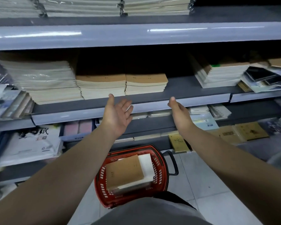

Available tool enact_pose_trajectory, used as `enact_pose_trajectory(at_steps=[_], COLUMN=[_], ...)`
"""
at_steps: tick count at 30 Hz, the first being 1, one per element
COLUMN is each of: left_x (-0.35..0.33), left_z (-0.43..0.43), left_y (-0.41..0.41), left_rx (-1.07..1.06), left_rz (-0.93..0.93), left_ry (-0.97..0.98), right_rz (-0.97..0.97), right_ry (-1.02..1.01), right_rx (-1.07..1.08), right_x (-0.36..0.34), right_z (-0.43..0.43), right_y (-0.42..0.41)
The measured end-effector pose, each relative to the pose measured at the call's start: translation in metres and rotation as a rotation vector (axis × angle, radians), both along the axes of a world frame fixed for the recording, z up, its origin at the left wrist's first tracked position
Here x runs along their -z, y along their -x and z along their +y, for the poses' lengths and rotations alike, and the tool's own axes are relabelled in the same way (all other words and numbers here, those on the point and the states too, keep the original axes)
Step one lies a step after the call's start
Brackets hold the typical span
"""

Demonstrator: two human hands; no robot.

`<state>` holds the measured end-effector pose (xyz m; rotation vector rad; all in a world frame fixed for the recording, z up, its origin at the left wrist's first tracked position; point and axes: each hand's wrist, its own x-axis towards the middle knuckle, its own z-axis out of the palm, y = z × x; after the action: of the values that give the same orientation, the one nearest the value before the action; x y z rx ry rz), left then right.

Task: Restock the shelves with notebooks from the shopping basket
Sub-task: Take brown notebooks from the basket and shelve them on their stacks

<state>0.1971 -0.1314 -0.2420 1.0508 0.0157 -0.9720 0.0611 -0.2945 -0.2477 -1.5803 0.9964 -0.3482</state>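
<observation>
— What do the notebooks (125, 171) look like?
— Plain brown covers, pale page edges. A pile lies in the red basket (161, 174) on the floor, below and between the forearms, with a white one peeking out beneath. Two matching stacks (122, 85) sit on the shelf (193, 90), just beyond the left thumb.
— And the hands?
— Both reach out at the shelf edge, empty. The left hand (118, 113) has its palm turned inward and its fingers spread loose. The right hand (178, 111) is gently curved, thumb uppermost.

Pale tiled floor (201, 184); glossy grey shelving (136, 34) streaked with light glare.
</observation>
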Motion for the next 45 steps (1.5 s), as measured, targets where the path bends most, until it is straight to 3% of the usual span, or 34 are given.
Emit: enact_pose_trajectory(at_steps=[24,29,34,45], left_x=[0.077,0.096,0.122,0.193], left_z=[0.104,0.113,0.123,0.157], left_y=[0.134,0.131,0.119,0.073], left_rx=[-0.07,-0.08,-0.078,-0.01], left_rz=[0.101,0.137,0.206,0.349], left_ry=[-0.172,-0.207,-0.24,-0.326], right_rz=[0.206,0.27,0.358,0.508], right_ry=[0.059,0.002,0.133,0.134], right_rx=[-0.244,-0.34,-0.43,-0.526], right_x=[0.056,0.074,0.099,0.17], right_z=[0.075,0.093,0.104,0.133], right_y=[0.13,0.13,0.121,0.071])
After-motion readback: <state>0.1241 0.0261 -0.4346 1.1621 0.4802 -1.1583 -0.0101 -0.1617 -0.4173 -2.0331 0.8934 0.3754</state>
